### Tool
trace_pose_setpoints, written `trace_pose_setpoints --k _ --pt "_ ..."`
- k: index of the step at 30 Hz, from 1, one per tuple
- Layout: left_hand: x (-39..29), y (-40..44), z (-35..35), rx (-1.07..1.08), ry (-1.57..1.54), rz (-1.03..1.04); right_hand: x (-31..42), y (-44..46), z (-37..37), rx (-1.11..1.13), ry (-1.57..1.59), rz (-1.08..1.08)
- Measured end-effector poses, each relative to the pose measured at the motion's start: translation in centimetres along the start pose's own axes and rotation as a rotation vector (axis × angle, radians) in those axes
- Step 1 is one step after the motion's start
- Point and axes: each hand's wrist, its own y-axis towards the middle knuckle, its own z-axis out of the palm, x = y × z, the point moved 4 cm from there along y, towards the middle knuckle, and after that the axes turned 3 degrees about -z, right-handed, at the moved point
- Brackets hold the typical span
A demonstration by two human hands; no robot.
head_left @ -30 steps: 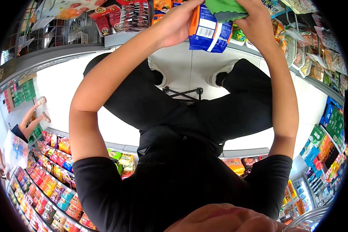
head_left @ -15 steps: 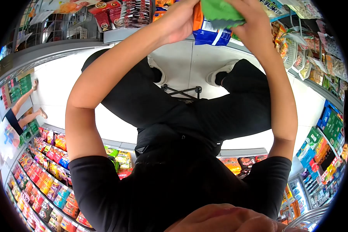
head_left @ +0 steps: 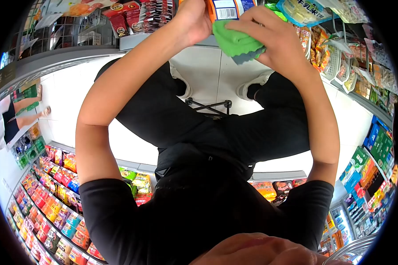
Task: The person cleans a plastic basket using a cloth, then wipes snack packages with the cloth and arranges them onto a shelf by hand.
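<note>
At the top of the head view, my left hand (head_left: 193, 21) is closed on the left edge of a blue and orange package (head_left: 227, 9) with a barcode; the package's top is cut off by the frame. My right hand (head_left: 276, 39) grips a folded green cloth (head_left: 236, 39) with a dark grey-green underside. The cloth lies against the lower edge of the package and hangs over the floor.
Red packets (head_left: 130, 20) stand on the shelf at upper left, beside a wire rack (head_left: 86, 33). Bagged snacks and white baskets (head_left: 336, 62) fill the upper right. A black folding stool frame (head_left: 210, 106) is between my legs. Another person's legs (head_left: 26, 112) show at far left.
The green cloth in my right hand has moved down and left, off the package's front to its lower edge. The package has moved up and left. The person at left has shifted.
</note>
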Motion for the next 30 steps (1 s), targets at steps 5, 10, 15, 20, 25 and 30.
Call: trace_pose_setpoints --k 5,10,15,20,25,30 --pt "0.5 1.0 -1.2 0.06 -0.074 0.106 -0.6 0.2 -1.7 -0.134 0.007 0.117" --pt "-0.3 0.3 -0.3 0.055 -0.04 0.074 0.0 -0.1 -0.2 -0.079 0.103 0.025" --pt "-0.1 0.8 -0.9 0.051 -0.117 0.119 -1.3 -0.2 -1.4 -0.167 0.107 0.197" --pt "-0.5 0.1 -0.4 -0.024 -0.081 0.185 -0.4 -0.4 -0.1 -0.068 0.118 0.069" --pt "-0.6 0.8 -1.0 0.024 -0.172 0.203 -1.9 -0.8 -1.0 -0.121 0.119 0.261" --pt "-0.8 0.2 -0.7 -0.019 -0.139 0.212 -0.7 -0.4 -0.2 0.001 0.159 0.107"
